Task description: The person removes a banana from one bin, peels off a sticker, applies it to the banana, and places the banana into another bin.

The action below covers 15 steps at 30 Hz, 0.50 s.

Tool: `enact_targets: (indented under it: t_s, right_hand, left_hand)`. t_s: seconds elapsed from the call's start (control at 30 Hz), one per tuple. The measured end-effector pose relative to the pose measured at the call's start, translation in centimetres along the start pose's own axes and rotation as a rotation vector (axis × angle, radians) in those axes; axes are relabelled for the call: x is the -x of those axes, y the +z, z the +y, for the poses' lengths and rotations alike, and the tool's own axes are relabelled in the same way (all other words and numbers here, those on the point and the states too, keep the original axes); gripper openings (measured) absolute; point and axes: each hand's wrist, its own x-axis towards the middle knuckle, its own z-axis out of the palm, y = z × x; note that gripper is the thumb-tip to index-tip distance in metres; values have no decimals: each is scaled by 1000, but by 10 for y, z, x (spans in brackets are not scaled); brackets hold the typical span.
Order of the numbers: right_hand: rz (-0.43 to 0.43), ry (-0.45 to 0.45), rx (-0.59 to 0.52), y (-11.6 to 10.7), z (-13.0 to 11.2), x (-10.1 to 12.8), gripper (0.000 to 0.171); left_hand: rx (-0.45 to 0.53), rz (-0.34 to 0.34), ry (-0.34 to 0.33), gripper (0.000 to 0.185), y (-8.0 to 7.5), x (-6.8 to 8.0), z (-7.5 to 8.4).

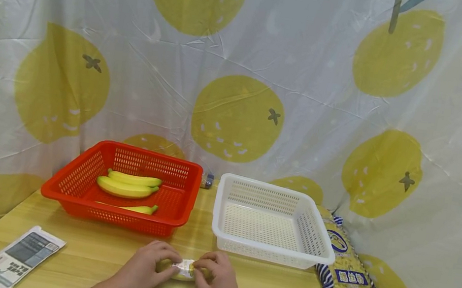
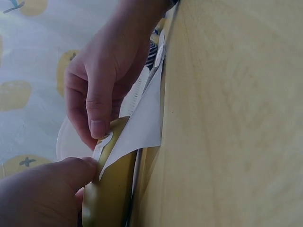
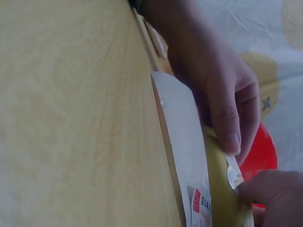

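The desk [image 1: 99,248] is carrying everything here, and the head view is giving the full layout the wrist cameras are missing. The red basket [image 1: 72,185] is sitting back left, holding three bananas [image 1: 126,188]. Just beside it the white basket [image 1: 316,236] is standing with nothing showing inside. A striped packet [image 1: 344,270] is lying against its right side, and a leaflet [image 1: 17,256] is lying at the near left.

At the near edge both hands are meeting over one banana [image 2: 111,189] lying on the desk. The head view is hiding most of that fruit behind the fingers; the wrist views are showing it plainly, resting just beside a sticker sheet [image 3: 182,142] that is running along the desk. The left hand [image 1: 148,263] is closing on the banana, thumb tip pressing a small sticker [image 3: 233,174] on its skin. The right hand [image 1: 215,276] is gripping it from the other side, fingers curling over the top, thumb tip at the same sticker. The right wrist view is also catching the red basket behind them.
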Motion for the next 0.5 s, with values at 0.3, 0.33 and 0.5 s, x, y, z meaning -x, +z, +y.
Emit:
enact_targets:
  t_s: [0.3, 0.33, 0.5]
  right_hand:
    - [-72, 21, 131, 3, -5, 0, 23]
    - [-82, 34, 135, 3, -6, -1, 23]
    - [-135, 95, 135, 0, -8, -2, 29]
  left_hand:
    - [-38, -97, 1, 23, 1, 0, 3]
    - [-45, -97, -6, 23, 1, 0, 3]
    - [-69, -90, -48, 27, 2, -2, 3]
